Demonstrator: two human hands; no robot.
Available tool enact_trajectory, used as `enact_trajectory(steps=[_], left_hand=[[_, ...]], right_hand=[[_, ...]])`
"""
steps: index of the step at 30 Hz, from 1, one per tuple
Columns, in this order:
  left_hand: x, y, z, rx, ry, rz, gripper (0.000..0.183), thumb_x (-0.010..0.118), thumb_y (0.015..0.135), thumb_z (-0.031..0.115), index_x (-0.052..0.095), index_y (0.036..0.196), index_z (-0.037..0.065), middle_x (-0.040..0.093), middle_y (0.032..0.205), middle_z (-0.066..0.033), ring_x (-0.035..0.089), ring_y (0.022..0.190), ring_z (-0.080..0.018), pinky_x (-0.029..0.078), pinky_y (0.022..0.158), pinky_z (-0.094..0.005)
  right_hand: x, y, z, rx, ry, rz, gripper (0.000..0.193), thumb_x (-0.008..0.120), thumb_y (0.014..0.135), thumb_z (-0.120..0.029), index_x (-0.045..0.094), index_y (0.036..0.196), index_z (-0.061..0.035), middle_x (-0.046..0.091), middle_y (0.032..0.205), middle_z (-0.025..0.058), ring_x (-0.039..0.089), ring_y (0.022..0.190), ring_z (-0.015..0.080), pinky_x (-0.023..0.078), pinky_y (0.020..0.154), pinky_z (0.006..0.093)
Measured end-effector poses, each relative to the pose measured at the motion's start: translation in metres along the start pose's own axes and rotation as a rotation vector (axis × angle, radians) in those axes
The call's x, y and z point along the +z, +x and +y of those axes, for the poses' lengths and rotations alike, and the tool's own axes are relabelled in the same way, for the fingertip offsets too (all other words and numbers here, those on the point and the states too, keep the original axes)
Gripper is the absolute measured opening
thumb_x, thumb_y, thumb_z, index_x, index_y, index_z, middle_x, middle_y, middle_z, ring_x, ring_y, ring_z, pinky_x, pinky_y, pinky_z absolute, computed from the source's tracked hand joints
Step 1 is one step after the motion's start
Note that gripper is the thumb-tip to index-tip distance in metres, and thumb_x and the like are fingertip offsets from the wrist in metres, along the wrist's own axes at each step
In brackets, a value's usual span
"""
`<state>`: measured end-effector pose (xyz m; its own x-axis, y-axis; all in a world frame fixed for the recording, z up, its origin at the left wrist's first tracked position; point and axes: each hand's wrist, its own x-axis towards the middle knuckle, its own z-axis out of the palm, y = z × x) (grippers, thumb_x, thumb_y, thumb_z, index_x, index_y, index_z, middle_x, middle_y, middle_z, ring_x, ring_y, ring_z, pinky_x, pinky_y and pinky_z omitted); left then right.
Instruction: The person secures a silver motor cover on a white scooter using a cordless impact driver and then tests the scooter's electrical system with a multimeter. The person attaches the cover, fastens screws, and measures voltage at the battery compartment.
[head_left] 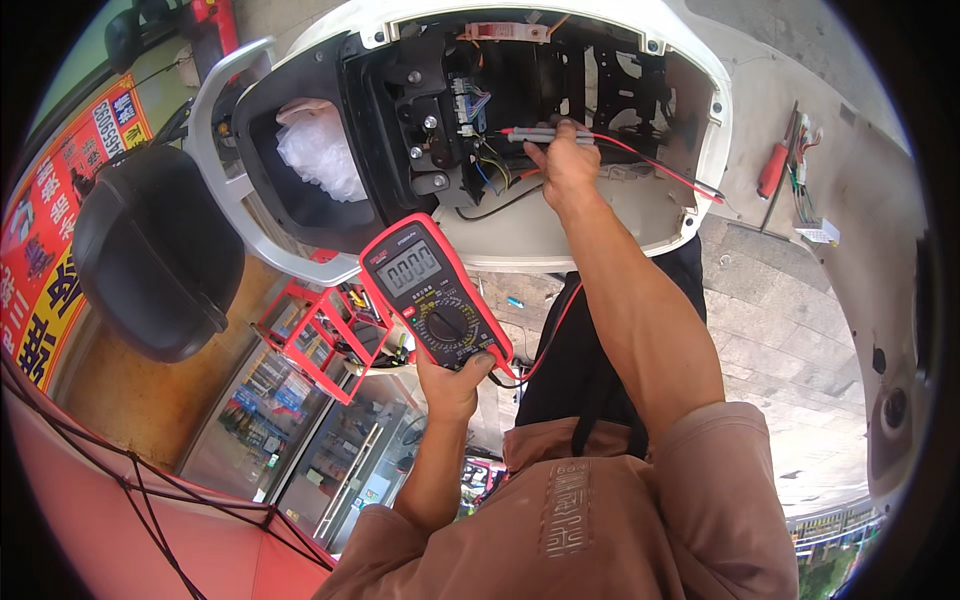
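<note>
My left hand (452, 388) is wrapped round the lower end of a red and dark-grey multimeter (440, 305), its lit display facing up. Both test leads run from the meter's lower end. In my right hand (568, 168), pinched together, are the slim grey test probes (540, 135), with a red lead trailing off to the right. Their tips point left toward a row of wire connectors (466, 108) inside the open body of a scooter (712, 70). Whether a tip touches a contact is too small to tell. Loose coloured wires (495, 172) hang just below the connectors.
A crumpled white plastic bag (320, 152) lies in the grey storage bin at left. Beside it is a black padded backrest (160, 255). A red-handled screwdriver (772, 172) and a wire harness (803, 170) rest on the pale panel at right. A red rack (325, 345) stands below.
</note>
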<state>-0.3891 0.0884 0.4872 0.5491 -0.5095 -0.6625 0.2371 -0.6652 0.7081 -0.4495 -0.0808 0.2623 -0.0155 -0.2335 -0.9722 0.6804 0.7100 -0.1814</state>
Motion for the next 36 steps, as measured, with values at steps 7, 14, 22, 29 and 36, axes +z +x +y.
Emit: enact_trajectory(steps=[7,14,22,29,36], left_hand=[[-0.010,-0.002,-0.005,-0.015,-0.060,-0.014,0.063,0.075,0.067,-0.001,0.047,0.124,0.000,0.059,0.106,-0.0063,0.061,0.090,-0.0150,0.052,0.081,-0.0289],[-0.008,-0.004,-0.006,0.036,-0.064,-0.013,0.063,0.074,0.066,0.000,0.047,0.123,0.000,0.060,0.104,-0.0060,0.061,0.085,-0.0144,0.053,0.077,-0.0286],[-0.011,-0.012,0.001,0.052,-0.109,-0.033,0.062,0.081,0.068,0.005,0.048,0.120,0.001,0.060,0.103,-0.0056,0.061,0.087,-0.0134,0.052,0.079,-0.0272],[-0.010,-0.022,0.029,0.149,-0.103,-0.230,0.064,0.084,0.068,0.009,0.048,0.120,0.000,0.060,0.105,-0.0059,0.061,0.091,-0.0141,0.052,0.081,-0.0290],[0.009,-0.044,0.046,0.228,-0.168,-0.433,0.056,0.079,0.068,0.002,0.053,0.117,0.001,0.061,0.105,-0.0048,0.059,0.089,-0.0119,0.051,0.080,-0.0265]], right_hand=[[-0.007,-0.009,-0.007,-0.095,-0.045,0.023,0.021,0.049,0.099,-0.019,0.052,0.110,-0.0013,0.063,0.100,0.0122,0.065,0.088,0.0213,0.058,0.063,0.0324],[0.002,-0.013,-0.006,-0.176,-0.066,-0.003,0.024,0.050,0.099,-0.021,0.053,0.108,0.0002,0.064,0.094,0.0116,0.066,0.079,0.0199,0.058,0.062,0.0305],[-0.043,-0.104,-0.064,-0.524,-0.062,-0.412,0.030,0.045,0.100,-0.025,0.053,0.106,0.0025,0.065,0.088,0.0147,0.064,0.072,0.0200,0.055,0.060,0.0317],[-0.184,-0.215,-0.096,-0.764,-0.383,-0.190,0.029,0.038,0.101,-0.020,0.049,0.115,0.0019,0.060,0.094,0.0163,0.063,0.085,0.0226,0.054,0.076,0.0351],[-0.219,-0.284,-0.060,-1.167,-0.810,-0.432,0.016,0.049,0.089,0.003,0.063,0.096,0.0013,0.060,0.076,0.0065,0.056,0.066,0.0088,0.041,0.056,0.0218]])
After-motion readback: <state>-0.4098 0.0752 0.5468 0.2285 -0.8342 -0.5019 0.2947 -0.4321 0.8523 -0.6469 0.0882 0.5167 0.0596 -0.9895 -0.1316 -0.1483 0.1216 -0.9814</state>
